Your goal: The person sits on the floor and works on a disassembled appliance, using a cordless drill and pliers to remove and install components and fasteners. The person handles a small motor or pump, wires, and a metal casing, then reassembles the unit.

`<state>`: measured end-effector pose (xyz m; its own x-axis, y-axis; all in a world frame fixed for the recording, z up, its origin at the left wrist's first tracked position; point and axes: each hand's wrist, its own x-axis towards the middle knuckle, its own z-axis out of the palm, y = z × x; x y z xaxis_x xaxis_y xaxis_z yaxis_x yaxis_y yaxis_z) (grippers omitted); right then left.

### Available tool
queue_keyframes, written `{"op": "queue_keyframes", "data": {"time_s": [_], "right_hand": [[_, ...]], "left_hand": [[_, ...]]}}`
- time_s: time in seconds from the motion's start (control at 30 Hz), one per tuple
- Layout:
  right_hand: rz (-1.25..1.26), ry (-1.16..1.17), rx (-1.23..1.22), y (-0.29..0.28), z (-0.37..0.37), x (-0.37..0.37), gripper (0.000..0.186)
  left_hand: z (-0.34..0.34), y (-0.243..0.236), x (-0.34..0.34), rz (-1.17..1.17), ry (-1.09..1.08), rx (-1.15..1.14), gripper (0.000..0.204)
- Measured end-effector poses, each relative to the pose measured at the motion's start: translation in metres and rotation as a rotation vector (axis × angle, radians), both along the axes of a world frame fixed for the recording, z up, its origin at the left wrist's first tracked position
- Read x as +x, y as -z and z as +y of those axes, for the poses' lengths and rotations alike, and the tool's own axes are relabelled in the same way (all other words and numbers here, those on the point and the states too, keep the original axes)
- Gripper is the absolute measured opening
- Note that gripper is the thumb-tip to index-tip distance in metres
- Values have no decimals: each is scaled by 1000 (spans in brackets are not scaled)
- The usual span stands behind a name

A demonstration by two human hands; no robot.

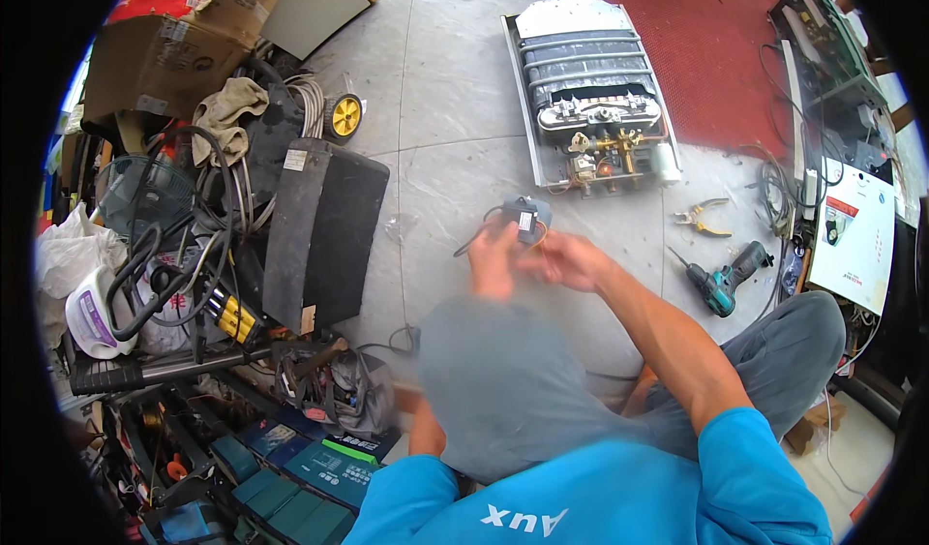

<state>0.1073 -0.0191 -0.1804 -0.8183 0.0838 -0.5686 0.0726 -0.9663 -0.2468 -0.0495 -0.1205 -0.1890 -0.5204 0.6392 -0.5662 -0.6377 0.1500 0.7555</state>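
Where the opened heater (592,80) lies: on the floor (450,80)
Left grip (494,255): pinching the dark box (525,222), short of the heater
Right grip (566,259): at the thin wire (545,234); cannot tell whether pinching
Wire: seemingly being handled; next probably calls for a steady box

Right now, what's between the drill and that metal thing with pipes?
The head view shows yellow-handled pliers on the floor between the drill and the metal unit with pipes.
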Motion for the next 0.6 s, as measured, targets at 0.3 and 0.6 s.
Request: {"op": "queue_keyframes", "data": {"time_s": [0.3,0.6], "right_hand": [[-171,-187,272,11,15,2,44],[-590,-490,1449,6,11,-7,70]], "left_hand": [[0,-14,-2,-106,64,-43,43],[2,-1,-20,-309,177,27,36]]}}
